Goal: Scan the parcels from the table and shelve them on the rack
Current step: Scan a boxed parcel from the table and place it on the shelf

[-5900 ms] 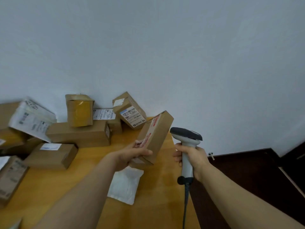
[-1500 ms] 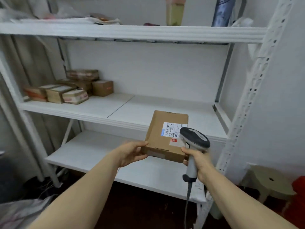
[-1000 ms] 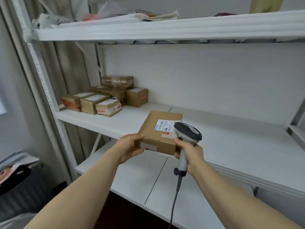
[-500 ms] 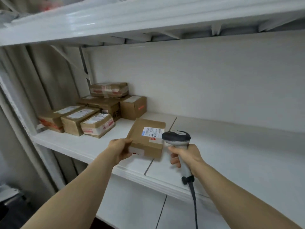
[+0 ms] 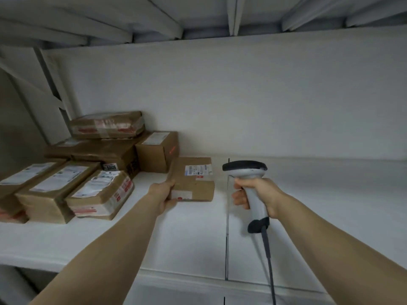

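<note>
- The print on the parcel label is too small to read.
- The left hand has its fingertips hidden beneath the parcel's near corner.
- The right hand covers part of the scanner grip.
- The scanner's cable runs off the bottom edge.
- The leftmost box is cut by the left edge.

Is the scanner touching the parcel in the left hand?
Apart. Head view: bare white shelf shows between the parcel and the scanner, held in the right hand.

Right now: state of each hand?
Left hand: grips the flat brown cardboard parcel with a white label.
Right hand: grips the grey corded barcode scanner.
</note>
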Action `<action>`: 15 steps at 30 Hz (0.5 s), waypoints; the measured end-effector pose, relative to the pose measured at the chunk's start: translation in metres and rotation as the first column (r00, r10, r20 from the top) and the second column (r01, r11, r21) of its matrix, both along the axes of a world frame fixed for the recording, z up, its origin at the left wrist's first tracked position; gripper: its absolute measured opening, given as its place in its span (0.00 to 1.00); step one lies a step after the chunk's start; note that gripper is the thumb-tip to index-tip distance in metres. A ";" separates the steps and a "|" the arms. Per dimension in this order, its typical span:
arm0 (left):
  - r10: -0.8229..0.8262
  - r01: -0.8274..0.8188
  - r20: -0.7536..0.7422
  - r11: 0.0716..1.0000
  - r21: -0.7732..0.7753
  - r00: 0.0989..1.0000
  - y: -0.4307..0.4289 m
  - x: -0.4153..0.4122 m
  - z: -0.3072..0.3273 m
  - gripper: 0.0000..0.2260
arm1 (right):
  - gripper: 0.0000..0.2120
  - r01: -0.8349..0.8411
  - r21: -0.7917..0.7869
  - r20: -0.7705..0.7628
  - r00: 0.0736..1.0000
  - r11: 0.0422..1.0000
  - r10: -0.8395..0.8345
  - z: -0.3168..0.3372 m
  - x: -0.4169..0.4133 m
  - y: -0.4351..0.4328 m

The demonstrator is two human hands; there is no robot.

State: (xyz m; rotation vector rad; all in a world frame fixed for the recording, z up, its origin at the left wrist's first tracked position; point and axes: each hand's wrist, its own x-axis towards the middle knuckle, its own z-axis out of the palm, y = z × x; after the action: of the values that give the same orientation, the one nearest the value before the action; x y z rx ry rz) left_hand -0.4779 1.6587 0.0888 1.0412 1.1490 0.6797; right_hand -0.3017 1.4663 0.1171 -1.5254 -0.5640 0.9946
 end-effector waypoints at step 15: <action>0.186 0.937 -0.925 0.052 0.346 0.332 0.023 0.022 -0.009 0.10 | 0.10 0.158 0.064 -0.064 0.986 0.985 -0.154 0.001 -0.017 0.048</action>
State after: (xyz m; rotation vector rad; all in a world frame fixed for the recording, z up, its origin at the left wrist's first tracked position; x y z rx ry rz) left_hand -0.4558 1.6820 0.0793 3.1230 0.8260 0.0998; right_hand -0.3187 1.5145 0.1180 -1.4516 -0.4260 0.8877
